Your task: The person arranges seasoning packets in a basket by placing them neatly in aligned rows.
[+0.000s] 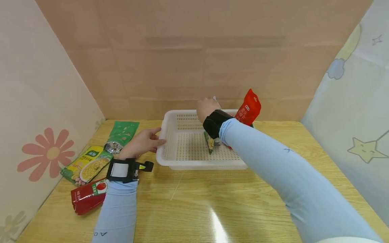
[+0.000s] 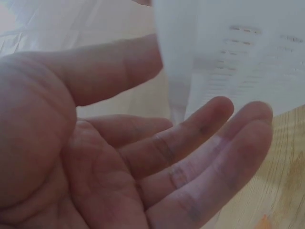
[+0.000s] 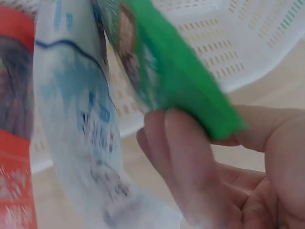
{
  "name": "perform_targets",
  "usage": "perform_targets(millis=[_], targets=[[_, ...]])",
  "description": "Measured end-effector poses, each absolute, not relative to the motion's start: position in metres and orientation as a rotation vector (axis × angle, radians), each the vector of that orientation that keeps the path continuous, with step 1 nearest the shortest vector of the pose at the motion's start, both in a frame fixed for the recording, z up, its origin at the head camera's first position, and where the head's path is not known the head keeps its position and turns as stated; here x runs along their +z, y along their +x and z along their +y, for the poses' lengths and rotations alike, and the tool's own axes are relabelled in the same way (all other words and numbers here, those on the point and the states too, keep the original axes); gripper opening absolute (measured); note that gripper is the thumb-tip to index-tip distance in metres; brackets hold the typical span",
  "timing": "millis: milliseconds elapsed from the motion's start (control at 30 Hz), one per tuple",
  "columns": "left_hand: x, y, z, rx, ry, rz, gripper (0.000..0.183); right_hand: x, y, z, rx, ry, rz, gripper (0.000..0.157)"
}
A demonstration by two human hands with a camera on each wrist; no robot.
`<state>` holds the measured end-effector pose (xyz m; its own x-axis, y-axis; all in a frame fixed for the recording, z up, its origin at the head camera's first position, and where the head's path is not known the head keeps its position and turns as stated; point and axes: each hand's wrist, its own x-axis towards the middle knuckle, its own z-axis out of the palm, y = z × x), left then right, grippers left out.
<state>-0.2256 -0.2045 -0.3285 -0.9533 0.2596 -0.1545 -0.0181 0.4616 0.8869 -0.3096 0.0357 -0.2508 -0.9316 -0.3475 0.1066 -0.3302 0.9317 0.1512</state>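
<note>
A white perforated plastic basket [image 1: 166, 158] stands on the wooden table. My left hand [image 1: 143, 143] is at its left end, the fingertips right at the rim. The left wrist view shows that hand's fingers [image 2: 205, 162] relaxed and extended beside the basket's outer wall. Over the basket's far side, my right hand [image 1: 207, 108] pinches the corner of a green food packet [image 3: 186, 71] between thumb and fingers. Next to it stand a white-and-blue packet [image 3: 76, 95] and a red packet [image 3: 14, 186]. The red packet [image 1: 249, 107] sticks up above the basket's right end, partly hidden by my arm.
On the table left of the basket lie a green pouch [image 1: 123, 133], a yellow-green packet with a corn picture [image 1: 92, 165] and a dark red pouch [image 1: 88, 199]. A brown backdrop [image 1: 152, 67] rises behind the basket, with patterned panels at both sides.
</note>
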Motion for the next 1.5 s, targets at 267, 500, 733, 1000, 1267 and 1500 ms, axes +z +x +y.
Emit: perform_targets(millis=[267,500,733,1000,1267,1500], targets=[[-0.330,-0.227,-0.206,1.486,0.200,2.460,0.071,-0.228,-0.307,0.037,-0.091,0.503,-2.953,0.020],[-0.333,-0.228,-0.211,1.477,0.216,2.458,0.072,-0.201,-0.304,0.045,-0.009,0.594,-2.902,0.020],[-0.332,-0.228,-0.216,1.465,0.234,2.461,0.072,-0.172,-0.284,0.057,0.088,0.594,-2.945,0.019],[-0.338,-0.233,-0.222,1.440,0.254,2.482,0.073,-0.161,-0.249,0.098,0.295,0.621,-2.861,0.029],[-0.338,-0.232,-0.233,1.431,0.279,2.496,0.071,-0.188,-0.219,0.156,0.631,0.483,-2.801,0.029],[-0.329,-0.228,-0.256,1.420,0.213,2.582,0.069,-0.243,-0.210,0.211,0.787,0.335,-2.860,0.032]])
